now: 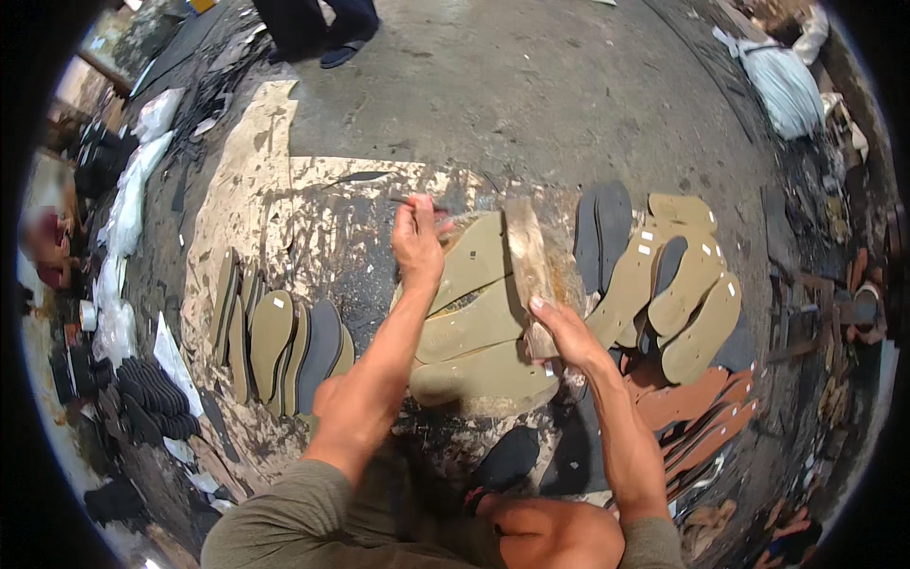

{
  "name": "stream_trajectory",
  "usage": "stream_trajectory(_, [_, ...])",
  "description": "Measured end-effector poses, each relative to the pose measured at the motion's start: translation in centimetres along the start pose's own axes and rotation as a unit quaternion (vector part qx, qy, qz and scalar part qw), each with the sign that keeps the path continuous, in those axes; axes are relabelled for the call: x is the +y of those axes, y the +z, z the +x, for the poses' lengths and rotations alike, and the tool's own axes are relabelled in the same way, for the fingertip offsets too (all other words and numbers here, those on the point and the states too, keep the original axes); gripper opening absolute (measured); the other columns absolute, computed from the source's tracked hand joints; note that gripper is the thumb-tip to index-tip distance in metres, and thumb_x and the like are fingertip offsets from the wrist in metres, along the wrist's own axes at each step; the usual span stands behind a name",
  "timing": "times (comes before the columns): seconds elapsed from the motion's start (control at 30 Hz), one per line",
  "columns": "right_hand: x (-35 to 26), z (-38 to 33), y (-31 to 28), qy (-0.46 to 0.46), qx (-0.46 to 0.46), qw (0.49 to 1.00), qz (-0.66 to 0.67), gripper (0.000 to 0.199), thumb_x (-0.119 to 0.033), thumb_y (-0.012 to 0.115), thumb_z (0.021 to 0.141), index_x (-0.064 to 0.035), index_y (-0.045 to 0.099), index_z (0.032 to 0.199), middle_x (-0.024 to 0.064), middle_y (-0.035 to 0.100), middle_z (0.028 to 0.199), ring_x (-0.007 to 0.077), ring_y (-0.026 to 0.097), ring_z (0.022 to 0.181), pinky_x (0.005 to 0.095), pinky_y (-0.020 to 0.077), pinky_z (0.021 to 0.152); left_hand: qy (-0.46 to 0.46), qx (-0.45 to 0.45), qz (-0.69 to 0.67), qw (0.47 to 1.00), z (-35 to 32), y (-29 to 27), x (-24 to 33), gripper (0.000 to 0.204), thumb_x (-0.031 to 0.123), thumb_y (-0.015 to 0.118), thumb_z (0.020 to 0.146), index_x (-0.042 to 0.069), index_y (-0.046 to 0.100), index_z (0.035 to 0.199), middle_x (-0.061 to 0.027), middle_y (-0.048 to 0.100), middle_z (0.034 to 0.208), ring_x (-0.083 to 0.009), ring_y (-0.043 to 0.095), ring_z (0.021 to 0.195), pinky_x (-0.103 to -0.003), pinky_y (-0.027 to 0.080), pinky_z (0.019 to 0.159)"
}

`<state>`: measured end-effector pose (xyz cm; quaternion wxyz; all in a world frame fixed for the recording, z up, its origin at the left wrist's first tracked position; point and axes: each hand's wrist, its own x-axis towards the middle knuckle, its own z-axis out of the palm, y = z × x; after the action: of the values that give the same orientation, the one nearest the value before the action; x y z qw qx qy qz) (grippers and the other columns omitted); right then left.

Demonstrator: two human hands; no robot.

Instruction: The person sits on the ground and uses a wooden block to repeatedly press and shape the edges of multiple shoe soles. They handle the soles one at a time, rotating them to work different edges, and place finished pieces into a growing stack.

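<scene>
Several olive-green shoe soles [474,322] lie side by side on a worn round board in front of me. My right hand [566,332] is wrapped round the near end of a wooden bar [527,248], which crosses the right side of these soles and points away from me. Beyond the soles' upper left edge, my left hand [418,245] is closed, its fingertips pinching a thin dark piece [408,200]. Whether that piece is a tool or a scrap cannot be made out.
Olive and dark soles [272,334] stand in a row at left. More olive soles [703,327], dark soles [604,228] and reddish-brown soles [684,400] lie at right. A white sack [782,87] sits far right. Another person's feet [343,53] are at the top.
</scene>
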<state>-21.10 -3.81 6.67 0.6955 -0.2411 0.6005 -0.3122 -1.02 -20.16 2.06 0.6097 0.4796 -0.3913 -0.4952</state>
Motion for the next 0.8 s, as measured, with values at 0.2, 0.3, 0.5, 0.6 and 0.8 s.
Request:
stream_trajectory(0.2, [1.8,-2.5,-0.1,-0.1,-0.03,0.983,0.154,0.05,-0.047,0.054,0.107,0.0011,0.058,0.12,0.0115,0.069,0.086,0.0222,0.071,0.069,0.0384,0.0606,0.061,-0.117,-0.089,0.181,0.972,-3.0,-6.5,2.1,0.034,0.032,0.06,0.109,-0.001,0.067,0.114,-0.0047,0.071,0.098,-0.0134,0.072,0.083,-0.028,0.061,0.075])
stream_trajectory(0.3, [2.6,-3.0,0.9,-0.128,-0.02,0.985,0.113,0.05,-0.047,0.054,0.108,0.0012,0.057,0.121,0.0114,0.068,0.087,0.0223,0.071,0.07,0.0379,0.06,0.063,-0.063,-0.1,0.238,0.964,-4.0,-7.3,1.8,0.032,0.031,0.062,0.108,0.0,0.07,0.112,-0.006,0.074,0.095,-0.0119,0.073,0.085,-0.027,0.058,0.075])
stream_trajectory(0.5, [-4.0,-7.1,2.5,-0.099,-0.007,0.994,0.036,0.047,-0.044,0.053,0.109,0.001,0.058,0.12,0.0117,0.069,0.09,0.0208,0.07,0.074,0.0347,0.0577,0.069,0.008,-0.126,0.341,0.931,-3.8,-7.0,1.6,0.027,0.028,0.066,0.105,0.002,0.072,0.108,-0.0092,0.074,0.09,-0.0153,0.072,0.077,-0.031,0.055,0.069])
stream_trajectory(0.6, [-9.2,-11.1,3.6,-0.212,0.048,0.976,-0.014,0.045,-0.042,0.052,0.11,0.0016,0.058,0.121,0.0131,0.07,0.093,0.0205,0.069,0.084,0.0343,0.0564,0.078,0.094,-0.133,0.366,0.916,-4.2,-7.3,1.5,0.02,0.021,0.068,0.101,0.002,0.071,0.106,-0.0134,0.071,0.09,-0.0264,0.07,0.079,-0.038,0.054,0.072])
stream_trajectory(0.8, [-8.1,-7.7,9.2,-0.542,0.118,0.832,-0.015,0.062,-0.048,0.067,0.098,-0.0016,0.053,0.138,0.0171,0.07,0.103,0.0268,0.069,0.093,0.0359,0.0566,0.082,0.217,-0.15,0.386,0.884,-4.4,-7.6,0.4,0.016,0.011,0.072,0.094,0.002,0.072,0.106,-0.0161,0.07,0.1,-0.0359,0.066,0.095,-0.045,0.053,0.081])
